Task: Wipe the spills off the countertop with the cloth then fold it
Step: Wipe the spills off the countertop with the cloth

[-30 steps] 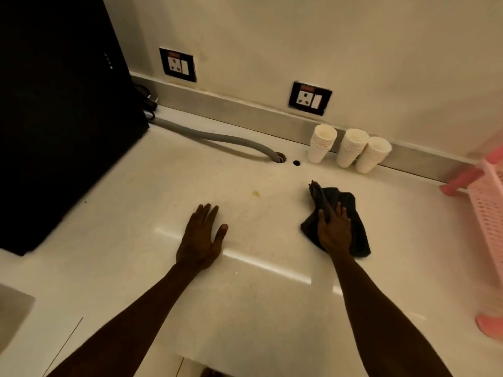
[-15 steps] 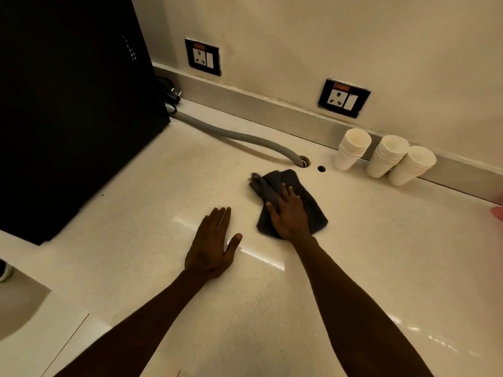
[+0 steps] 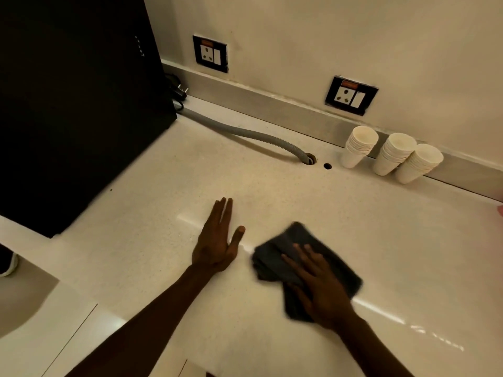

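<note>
A dark grey cloth [image 3: 283, 248], bunched and motion-blurred, lies on the pale countertop [image 3: 152, 229]. My right hand [image 3: 318, 289] presses flat on top of the cloth with fingers spread, covering its near half. My left hand [image 3: 217, 240] rests palm-down on the bare counter just left of the cloth, fingers extended, holding nothing. I see no spill on the surface around the cloth.
A large black appliance [image 3: 73, 104] stands at the left. A grey ribbed hose [image 3: 245, 134] runs from it into a hole in the counter. Three stacks of white paper cups [image 3: 392, 153] line the back wall below two sockets [image 3: 351, 95]. The counter's near edge runs bottom left.
My right hand has dragged the cloth from near the hose hole back toward me and to the right. The yellowish spot seen a second ago is gone from view. My left hand stays planted.
</note>
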A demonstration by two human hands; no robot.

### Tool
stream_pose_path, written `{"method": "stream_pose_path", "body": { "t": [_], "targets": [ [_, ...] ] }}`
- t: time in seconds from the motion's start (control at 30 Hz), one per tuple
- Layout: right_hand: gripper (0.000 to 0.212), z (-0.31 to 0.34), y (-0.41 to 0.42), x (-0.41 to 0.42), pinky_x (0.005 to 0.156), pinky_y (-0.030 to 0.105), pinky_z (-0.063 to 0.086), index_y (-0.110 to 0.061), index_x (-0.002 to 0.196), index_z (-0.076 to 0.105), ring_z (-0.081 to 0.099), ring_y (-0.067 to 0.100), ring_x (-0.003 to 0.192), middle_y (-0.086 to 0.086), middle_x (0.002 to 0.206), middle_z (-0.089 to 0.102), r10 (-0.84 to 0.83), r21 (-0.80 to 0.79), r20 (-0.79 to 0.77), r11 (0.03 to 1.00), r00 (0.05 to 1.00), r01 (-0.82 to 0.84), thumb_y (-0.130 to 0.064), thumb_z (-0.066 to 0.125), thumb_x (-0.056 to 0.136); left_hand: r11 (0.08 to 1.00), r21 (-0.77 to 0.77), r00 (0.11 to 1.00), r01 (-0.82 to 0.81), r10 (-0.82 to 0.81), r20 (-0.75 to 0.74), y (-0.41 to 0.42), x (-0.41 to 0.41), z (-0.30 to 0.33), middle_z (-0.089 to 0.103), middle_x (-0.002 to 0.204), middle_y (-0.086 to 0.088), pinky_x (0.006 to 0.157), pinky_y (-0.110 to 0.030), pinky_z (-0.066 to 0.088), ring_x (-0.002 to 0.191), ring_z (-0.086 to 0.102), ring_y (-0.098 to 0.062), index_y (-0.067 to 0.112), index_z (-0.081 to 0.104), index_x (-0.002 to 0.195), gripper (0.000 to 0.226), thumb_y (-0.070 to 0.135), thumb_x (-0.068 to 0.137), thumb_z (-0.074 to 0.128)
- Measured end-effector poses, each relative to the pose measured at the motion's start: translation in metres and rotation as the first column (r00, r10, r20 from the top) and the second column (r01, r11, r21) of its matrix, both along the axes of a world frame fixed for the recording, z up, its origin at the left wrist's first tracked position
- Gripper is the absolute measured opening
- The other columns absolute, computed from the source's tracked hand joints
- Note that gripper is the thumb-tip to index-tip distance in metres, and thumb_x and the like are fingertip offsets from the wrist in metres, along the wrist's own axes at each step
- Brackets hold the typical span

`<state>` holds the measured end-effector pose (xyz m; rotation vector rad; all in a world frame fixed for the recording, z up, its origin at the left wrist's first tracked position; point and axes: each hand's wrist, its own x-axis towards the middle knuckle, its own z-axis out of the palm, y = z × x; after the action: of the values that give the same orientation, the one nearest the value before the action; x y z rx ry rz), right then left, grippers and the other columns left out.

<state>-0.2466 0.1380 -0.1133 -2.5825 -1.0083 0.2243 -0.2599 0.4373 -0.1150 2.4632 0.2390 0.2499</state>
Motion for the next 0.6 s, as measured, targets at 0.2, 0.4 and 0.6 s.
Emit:
{"method": "stream_pose_path", "body": {
  "t": [0.2, 0.4, 0.6],
  "targets": [
    [0.062, 0.012, -0.012, 0.053, 0.124, 0.055, 0.011, -0.03, 0.156, 0.024, 0.008, 0.034, 0.154, 0.008, 0.167, 0.016, -0.385, -0.093, -0.011, 0.919, 0.923, 0.382, -0.056, 0.027, 0.101, 0.997, 0.056, 0.999, 0.047, -0.046, -0.018, 0.0, 0.0, -0.003, 0.009, 0.17, 0.0, 0.127, -0.041, 0.016, 0.157, 0.002, -0.016, 0.023, 0.006, 0.161, 0.079, 0.067, 0.096, 0.022],
    [0.059, 0.005, 0.073, 0.021, 0.125, 0.051, 0.003, -0.036, 0.157, 0.018, 0.005, 0.031, 0.155, 0.003, 0.168, 0.013, -0.263, -0.077, -0.045, 0.963, 0.964, 0.259, -0.051, 0.03, 0.102, 0.997, -0.069, 1.0, 0.028, -0.028, 0.013, 0.003, 0.001, -0.003, 0.02, 0.168, -0.002, 0.125, -0.044, 0.024, 0.155, 0.015, -0.018, 0.021, 0.015, 0.16, 0.077, 0.064, 0.097, 0.024],
    [0.059, 0.009, 0.081, -0.062, 0.127, 0.042, 0.002, -0.035, 0.154, 0.029, 0.0, 0.017, 0.155, -0.008, 0.166, 0.016, -0.115, -0.056, -0.129, 0.992, 0.985, 0.109, -0.057, 0.024, 0.099, 0.977, -0.21, 0.999, 0.035, -0.026, 0.046, 0.007, -0.005, 0.008, 0.031, 0.164, -0.002, 0.124, -0.046, 0.028, 0.151, 0.028, -0.018, 0.02, 0.022, 0.158, 0.074, 0.061, 0.097, 0.029]
  ]
}}
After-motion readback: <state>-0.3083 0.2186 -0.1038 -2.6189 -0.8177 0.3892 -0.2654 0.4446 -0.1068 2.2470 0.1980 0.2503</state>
